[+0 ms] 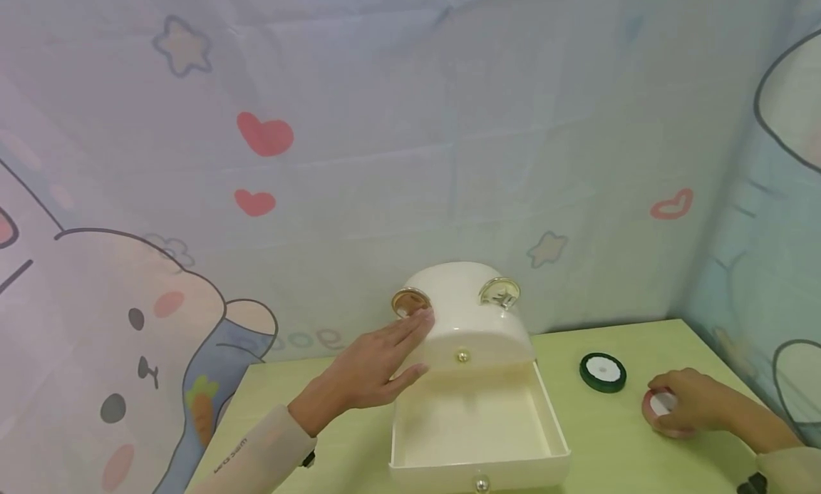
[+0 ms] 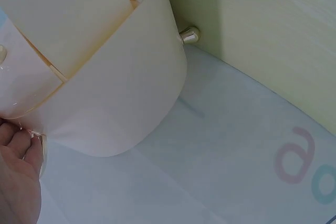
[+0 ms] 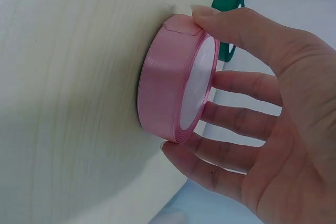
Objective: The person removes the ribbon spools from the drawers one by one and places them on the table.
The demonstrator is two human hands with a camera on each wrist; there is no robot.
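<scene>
A white, rounded storage box (image 1: 458, 301) with two gold-rimmed ears stands against the back cloth. Its lower drawer (image 1: 477, 419) is pulled out, with nothing inside and a clear knob on its front. My left hand (image 1: 375, 366) rests on the box's upper left, fingers extended beside the left ear (image 1: 409, 301); in the left wrist view its fingertips are at the gold rim. On the right, my right hand (image 1: 699, 401) holds a roll of pink ribbon (image 3: 163, 77) by its edges, thumb on one side and fingers on the other. The roll is close against the tabletop.
A green ribbon roll (image 1: 603, 372) lies flat on the light green table (image 1: 577, 430), between the box and my right hand. Printed cloth (image 1: 359, 159) hangs behind the table and along its right side. A small gold foot (image 2: 190, 35) sticks out under the box.
</scene>
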